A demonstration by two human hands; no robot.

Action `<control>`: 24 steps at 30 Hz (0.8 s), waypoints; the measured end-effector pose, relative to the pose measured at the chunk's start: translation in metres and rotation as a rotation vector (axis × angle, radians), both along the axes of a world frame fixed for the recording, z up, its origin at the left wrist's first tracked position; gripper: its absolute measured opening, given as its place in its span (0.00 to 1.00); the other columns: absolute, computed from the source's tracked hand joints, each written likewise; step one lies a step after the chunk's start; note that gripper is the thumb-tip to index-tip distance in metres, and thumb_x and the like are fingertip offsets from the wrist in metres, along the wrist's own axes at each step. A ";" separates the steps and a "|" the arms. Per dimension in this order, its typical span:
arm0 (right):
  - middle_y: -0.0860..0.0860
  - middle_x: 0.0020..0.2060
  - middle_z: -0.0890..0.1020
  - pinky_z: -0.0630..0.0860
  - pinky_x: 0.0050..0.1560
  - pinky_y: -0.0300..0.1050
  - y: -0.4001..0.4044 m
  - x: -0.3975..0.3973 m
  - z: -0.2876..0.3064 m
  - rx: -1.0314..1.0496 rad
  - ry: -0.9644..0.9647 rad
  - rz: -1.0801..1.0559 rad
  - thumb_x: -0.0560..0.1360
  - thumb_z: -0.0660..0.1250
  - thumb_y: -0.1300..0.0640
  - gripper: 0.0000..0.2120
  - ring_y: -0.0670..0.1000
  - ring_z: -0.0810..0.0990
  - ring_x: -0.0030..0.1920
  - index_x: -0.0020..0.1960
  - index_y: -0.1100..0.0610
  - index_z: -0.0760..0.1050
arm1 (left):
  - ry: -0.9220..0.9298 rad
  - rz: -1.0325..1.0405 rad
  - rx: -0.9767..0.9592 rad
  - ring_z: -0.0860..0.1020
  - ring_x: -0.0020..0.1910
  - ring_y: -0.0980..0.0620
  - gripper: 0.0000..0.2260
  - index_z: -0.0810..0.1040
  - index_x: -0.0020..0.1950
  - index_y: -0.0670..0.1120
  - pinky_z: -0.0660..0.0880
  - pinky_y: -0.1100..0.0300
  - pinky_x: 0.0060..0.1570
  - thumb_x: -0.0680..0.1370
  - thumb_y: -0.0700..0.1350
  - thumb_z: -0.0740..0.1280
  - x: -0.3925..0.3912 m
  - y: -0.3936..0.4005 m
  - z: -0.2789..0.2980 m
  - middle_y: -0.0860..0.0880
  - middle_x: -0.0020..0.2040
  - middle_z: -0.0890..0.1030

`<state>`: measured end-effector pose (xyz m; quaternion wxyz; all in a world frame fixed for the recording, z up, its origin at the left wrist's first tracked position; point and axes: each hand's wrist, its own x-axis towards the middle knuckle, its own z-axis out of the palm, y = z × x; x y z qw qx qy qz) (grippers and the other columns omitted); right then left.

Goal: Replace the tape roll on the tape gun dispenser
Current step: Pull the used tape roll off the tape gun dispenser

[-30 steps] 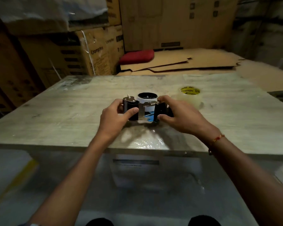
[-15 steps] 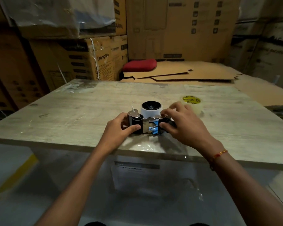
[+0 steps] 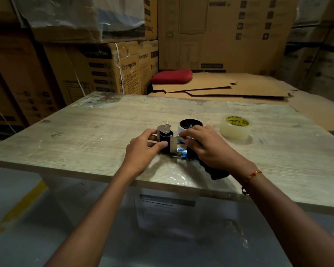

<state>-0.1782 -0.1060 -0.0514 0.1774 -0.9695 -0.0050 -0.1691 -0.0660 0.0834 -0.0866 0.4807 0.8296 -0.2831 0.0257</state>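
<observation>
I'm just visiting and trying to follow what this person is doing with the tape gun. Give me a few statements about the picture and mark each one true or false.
1. Both hands are on the tape gun dispenser. True: the left hand holds its roller end and the right hand its middle.
2. The clear tape roll is mounted on the dispenser. False: it lies flat on the table, apart, to the right of the right hand.
3. The roll's core carries a yellow printed label. True.
4. The dispenser is lifted high above the table. False: it is down at the tabletop.
5. A red cushion lies on the table. False: it lies behind it, beside flattened cardboard.
</observation>
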 end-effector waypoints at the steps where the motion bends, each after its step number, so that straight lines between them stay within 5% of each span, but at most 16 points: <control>1: 0.45 0.54 0.74 0.61 0.51 0.43 0.000 0.000 0.000 0.002 0.010 0.003 0.84 0.59 0.52 0.16 0.50 0.66 0.55 0.70 0.48 0.73 | -0.008 0.004 0.008 0.83 0.51 0.57 0.20 0.77 0.66 0.53 0.78 0.50 0.57 0.75 0.53 0.74 0.000 0.000 0.000 0.56 0.53 0.82; 9: 0.40 0.49 0.70 0.61 0.47 0.36 -0.001 0.002 0.002 0.034 0.046 0.016 0.84 0.58 0.52 0.15 0.49 0.64 0.53 0.69 0.47 0.73 | -0.023 0.008 0.042 0.82 0.53 0.55 0.19 0.76 0.66 0.53 0.77 0.49 0.58 0.77 0.53 0.72 -0.001 0.000 0.001 0.58 0.52 0.81; 18: 0.48 0.54 0.78 0.68 0.54 0.49 0.003 0.002 0.003 0.085 0.059 -0.008 0.83 0.60 0.51 0.14 0.55 0.71 0.56 0.67 0.47 0.74 | 0.004 0.017 0.039 0.81 0.53 0.53 0.19 0.75 0.68 0.51 0.78 0.51 0.57 0.78 0.52 0.70 0.000 -0.004 0.003 0.53 0.56 0.82; 24: 0.47 0.56 0.81 0.77 0.55 0.40 0.016 -0.011 -0.003 0.426 -0.074 0.011 0.81 0.65 0.53 0.12 0.45 0.79 0.56 0.64 0.53 0.78 | 0.065 0.137 -0.039 0.83 0.48 0.48 0.10 0.79 0.58 0.46 0.81 0.44 0.52 0.79 0.49 0.69 0.005 -0.014 0.010 0.49 0.49 0.82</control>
